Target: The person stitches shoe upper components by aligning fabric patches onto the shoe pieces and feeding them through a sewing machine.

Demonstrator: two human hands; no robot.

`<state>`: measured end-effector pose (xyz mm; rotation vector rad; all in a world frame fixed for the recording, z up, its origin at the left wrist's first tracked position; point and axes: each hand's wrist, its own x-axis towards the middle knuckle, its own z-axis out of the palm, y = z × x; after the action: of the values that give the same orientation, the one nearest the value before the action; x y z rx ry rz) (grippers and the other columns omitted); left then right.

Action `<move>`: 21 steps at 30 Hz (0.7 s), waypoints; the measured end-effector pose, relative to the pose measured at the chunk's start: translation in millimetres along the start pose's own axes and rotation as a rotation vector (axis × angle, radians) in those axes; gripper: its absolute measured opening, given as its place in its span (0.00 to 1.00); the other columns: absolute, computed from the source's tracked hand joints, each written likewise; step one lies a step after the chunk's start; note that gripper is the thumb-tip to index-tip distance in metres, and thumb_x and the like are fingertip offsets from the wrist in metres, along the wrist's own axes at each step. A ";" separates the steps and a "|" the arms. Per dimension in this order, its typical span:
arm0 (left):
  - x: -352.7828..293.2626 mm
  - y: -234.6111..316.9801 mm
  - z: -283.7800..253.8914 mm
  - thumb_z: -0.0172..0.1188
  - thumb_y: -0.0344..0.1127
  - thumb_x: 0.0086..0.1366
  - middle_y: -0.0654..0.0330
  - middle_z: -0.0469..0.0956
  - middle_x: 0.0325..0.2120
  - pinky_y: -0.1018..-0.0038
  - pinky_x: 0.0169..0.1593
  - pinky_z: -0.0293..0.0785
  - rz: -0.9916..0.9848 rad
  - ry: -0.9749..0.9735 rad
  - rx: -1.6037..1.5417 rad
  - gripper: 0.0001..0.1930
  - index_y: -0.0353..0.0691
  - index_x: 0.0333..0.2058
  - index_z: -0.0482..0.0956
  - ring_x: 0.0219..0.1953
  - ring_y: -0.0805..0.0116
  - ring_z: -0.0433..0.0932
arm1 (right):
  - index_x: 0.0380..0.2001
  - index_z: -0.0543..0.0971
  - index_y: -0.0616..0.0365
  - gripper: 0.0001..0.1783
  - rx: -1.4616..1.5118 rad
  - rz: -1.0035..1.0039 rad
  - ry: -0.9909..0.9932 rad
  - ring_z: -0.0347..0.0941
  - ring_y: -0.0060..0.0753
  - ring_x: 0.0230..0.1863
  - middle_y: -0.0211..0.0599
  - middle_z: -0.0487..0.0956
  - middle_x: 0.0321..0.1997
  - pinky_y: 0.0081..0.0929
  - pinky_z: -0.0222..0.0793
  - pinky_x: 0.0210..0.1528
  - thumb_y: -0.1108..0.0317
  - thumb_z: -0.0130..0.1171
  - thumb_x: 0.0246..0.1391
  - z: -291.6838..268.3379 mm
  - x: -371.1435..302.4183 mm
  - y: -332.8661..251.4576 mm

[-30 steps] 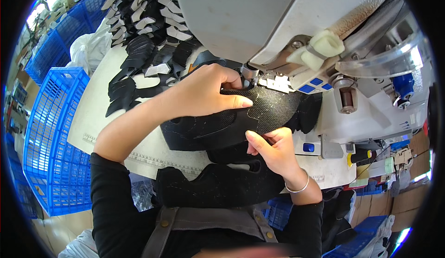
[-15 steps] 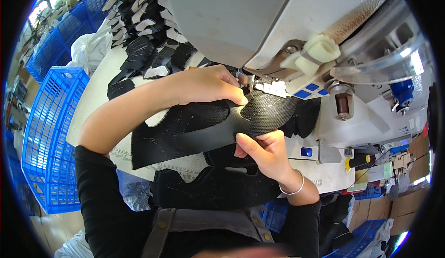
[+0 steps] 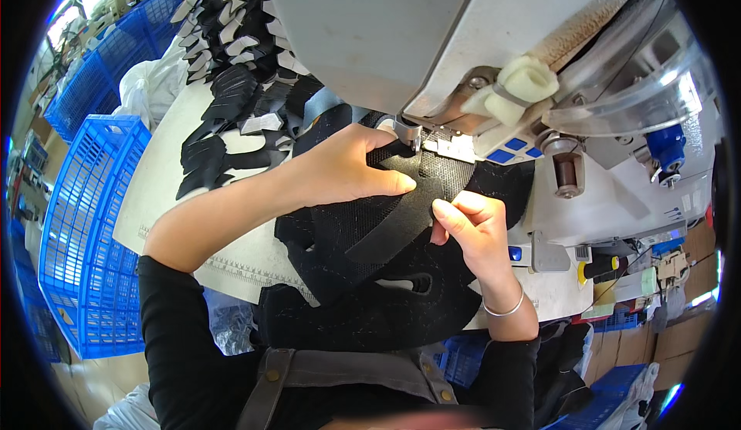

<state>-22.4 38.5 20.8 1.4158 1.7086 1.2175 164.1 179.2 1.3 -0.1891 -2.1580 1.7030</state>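
A black mesh fabric piece [image 3: 328, 233] lies under the presser foot [image 3: 410, 133] of a sewing machine [image 3: 370, 36]. A smooth black strip [image 3: 392, 228] runs slantwise across it, up to the foot. My left hand [image 3: 351, 169] rests on the mesh left of the foot, thumb stretched out and apart from the index finger; its other fingers are partly hidden. Between thumb and fingertips my right hand [image 3: 477, 228] pinches the strip's right edge, just below the foot. More black cut pieces [image 3: 347, 326] lie toward me.
Stacked black and white cut pieces [image 3: 235, 52] cover the far left of the table [image 3: 154, 187]. A blue crate [image 3: 93, 229] stands left of it. Right of the foot are a thread-holding metal part [image 3: 566, 169] and a clear plastic guard [image 3: 641, 113]. A black thread cone [image 3: 598, 268] sits beyond.
The mesh piece has turned, its near left end swinging toward me and to the right. My left hand has opened wider between thumb and index; my right hand has moved slightly right and away.
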 end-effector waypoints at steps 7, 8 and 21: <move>7.4 11.1 1.3 0.67 0.38 0.57 0.63 0.77 0.36 0.79 0.45 0.68 -0.085 0.047 -0.128 0.17 0.34 0.40 0.77 0.38 0.79 0.72 | 0.20 0.75 0.60 0.15 0.026 0.020 0.026 0.70 0.16 0.19 0.28 0.75 0.17 0.16 0.64 0.24 0.66 0.57 0.59 -6.4 10.9 -1.8; 9.6 7.2 -0.2 0.67 0.38 0.57 0.63 0.77 0.36 0.79 0.45 0.68 -0.084 0.047 -0.127 0.17 0.34 0.40 0.77 0.38 0.79 0.72 | 0.20 0.75 0.60 0.15 0.026 0.018 0.026 0.70 0.16 0.19 0.28 0.75 0.17 0.16 0.64 0.24 0.66 0.57 0.59 -6.1 12.1 -3.3; -31.3 8.9 -3.1 0.69 0.40 0.53 0.56 0.77 0.34 0.67 0.41 0.71 0.479 0.527 0.648 0.17 0.38 0.38 0.75 0.34 0.61 0.75 | 0.24 0.79 0.63 0.14 0.057 0.115 0.045 0.70 0.17 0.17 0.30 0.75 0.16 0.14 0.65 0.20 0.65 0.57 0.59 1.8 16.6 -7.5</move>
<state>-13.7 7.7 26.9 2.1134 2.3550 1.4490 149.2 181.3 11.7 -0.3385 -2.1005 1.8028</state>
